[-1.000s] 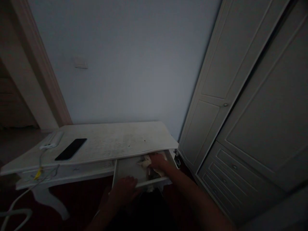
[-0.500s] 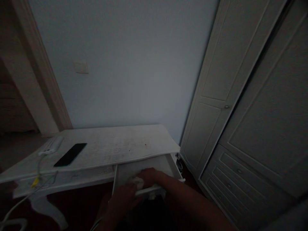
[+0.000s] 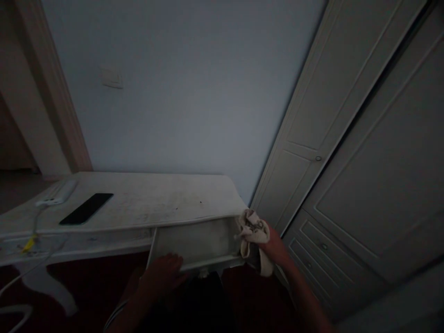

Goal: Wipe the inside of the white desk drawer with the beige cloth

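You are in a dim room, at a white table (image 3: 149, 194) set against a pale blue wall (image 3: 187, 92), over a dark red floor (image 3: 243, 296). Nearest you, your left hand (image 3: 165, 268) lies with its fingers over the front edge of the pulled-out drawer (image 3: 194, 243), close to its front left corner; its thumb is out of sight, so you cannot tell whether it grips the panel or merely rests on it. Your right hand (image 3: 274, 243) is closed around a bunched, pale cloth (image 3: 255, 229) with dark markings, at the drawer's right edge, with loose folds hanging outside the front right corner. Beyond, toward the tabletop's left end, a black phone (image 3: 86, 209) lies near the front edge; past it, by the back left corner, is what looks like a white power strip (image 3: 58, 192). A light switch (image 3: 111, 78) sits on the wall, and a panelled wardrobe (image 3: 364, 162) stands past the right edge.

A loose fold could snag on the drawer's front right corner, since the cloth dangles there. The drawer could tip or slide out if your left hand leans hard on its front, and your left fingers could be pinched were it pushed in. The cloth hides the drawer's right front corner, your right fingertips are buried in the fabric, and shadow swallows most of the space beneath.
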Tool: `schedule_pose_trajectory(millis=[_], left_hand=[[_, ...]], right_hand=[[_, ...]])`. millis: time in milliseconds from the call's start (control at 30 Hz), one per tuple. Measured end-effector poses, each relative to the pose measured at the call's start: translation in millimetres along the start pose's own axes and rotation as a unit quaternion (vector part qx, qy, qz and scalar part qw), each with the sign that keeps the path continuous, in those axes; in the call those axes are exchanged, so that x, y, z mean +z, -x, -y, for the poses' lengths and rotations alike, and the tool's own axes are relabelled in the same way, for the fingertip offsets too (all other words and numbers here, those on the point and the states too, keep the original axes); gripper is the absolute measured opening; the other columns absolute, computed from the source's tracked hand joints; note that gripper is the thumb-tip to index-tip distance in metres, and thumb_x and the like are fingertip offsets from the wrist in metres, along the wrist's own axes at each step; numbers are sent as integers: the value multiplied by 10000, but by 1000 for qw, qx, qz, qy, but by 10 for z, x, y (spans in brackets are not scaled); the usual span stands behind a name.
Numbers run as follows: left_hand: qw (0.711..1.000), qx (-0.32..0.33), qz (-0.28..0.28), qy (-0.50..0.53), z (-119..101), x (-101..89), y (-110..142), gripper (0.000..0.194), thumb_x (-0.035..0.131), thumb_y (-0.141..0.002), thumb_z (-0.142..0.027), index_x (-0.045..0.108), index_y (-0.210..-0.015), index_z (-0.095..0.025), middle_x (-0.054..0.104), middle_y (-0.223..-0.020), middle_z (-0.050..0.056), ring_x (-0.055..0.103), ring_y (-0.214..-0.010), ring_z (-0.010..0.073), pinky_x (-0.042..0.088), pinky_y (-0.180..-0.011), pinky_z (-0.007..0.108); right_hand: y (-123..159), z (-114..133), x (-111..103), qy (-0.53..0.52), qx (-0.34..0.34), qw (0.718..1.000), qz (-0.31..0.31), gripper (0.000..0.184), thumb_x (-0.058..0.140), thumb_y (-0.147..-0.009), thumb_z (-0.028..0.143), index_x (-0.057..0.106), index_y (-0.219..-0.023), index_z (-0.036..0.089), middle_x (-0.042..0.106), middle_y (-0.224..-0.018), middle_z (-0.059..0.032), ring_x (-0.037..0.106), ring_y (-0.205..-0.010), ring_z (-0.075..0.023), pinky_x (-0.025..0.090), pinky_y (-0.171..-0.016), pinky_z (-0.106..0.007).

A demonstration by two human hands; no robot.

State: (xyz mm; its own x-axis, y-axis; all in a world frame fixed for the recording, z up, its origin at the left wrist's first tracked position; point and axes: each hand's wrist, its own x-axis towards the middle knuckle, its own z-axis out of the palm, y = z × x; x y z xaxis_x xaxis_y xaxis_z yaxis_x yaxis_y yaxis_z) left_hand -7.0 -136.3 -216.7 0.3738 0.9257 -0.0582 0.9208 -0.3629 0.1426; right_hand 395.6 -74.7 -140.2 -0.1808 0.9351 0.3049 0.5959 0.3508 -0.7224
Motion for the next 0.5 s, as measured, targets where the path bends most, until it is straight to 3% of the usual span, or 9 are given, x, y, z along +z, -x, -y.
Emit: schedule_pose_trajectory(millis=[67, 133, 267, 400, 500], left_hand=[[1000, 4, -7, 1, 7, 16, -2, 372, 506, -1034, -456, 735, -1173, -198, 766, -1244, 164, 706, -1183, 342, 553, -1035, 493], [1000, 8, -10, -5, 17, 41, -8, 361, 518, -1033, -455, 741, -1159, -200, 771, -1228, 159, 713, -1172, 344, 560, -1026, 495], [1000, 6, -6, -20, 38, 83, -17, 408, 505, -1048, -489, 736, -1209, -194, 767, -1256, 162, 710, -1206, 351, 562, -1038, 502], [1000, 3, 0, -26, 44, 93, -20, 430, 495, -1050, -518, 729, -1227, -202, 761, -1277, 156, 705, -1214, 343, 555, -1041, 496], [1000, 2, 8, -24, 35, 79, -24, 445, 482, -1052, -529, 726, -1213, -194, 763, -1254, 157, 709, -1191, 341, 557, -1025, 490]], right_hand=[[115, -201, 111, -30, 48, 998, -19, 692, 688, -830, 596, 601, -1406, 221, 672, -1418, -158, 649, -1303, -359, 504, -1114, -517], [149, -384, 353, -52, 103, 993, -14, 724, 670, -816, 604, 584, -1423, 218, 656, -1440, -176, 627, -1346, -352, 498, -1128, -523], [-21, -626, 798, -180, 178, 966, -45, 645, 598, -890, 580, 592, -1406, 193, 676, -1416, -168, 652, -1319, -321, 539, -1086, -473], [-329, -755, 956, -266, 213, 940, -31, 541, 549, -1001, 595, 693, -1255, 139, 755, -1186, -173, 739, -1101, -340, 608, -921, -445], [-458, -784, 1040, -336, 213, 916, -57, 442, 616, -1044, 530, 675, -1278, 160, 708, -1250, -118, 713, -1084, -283, 607, -924, -461]])
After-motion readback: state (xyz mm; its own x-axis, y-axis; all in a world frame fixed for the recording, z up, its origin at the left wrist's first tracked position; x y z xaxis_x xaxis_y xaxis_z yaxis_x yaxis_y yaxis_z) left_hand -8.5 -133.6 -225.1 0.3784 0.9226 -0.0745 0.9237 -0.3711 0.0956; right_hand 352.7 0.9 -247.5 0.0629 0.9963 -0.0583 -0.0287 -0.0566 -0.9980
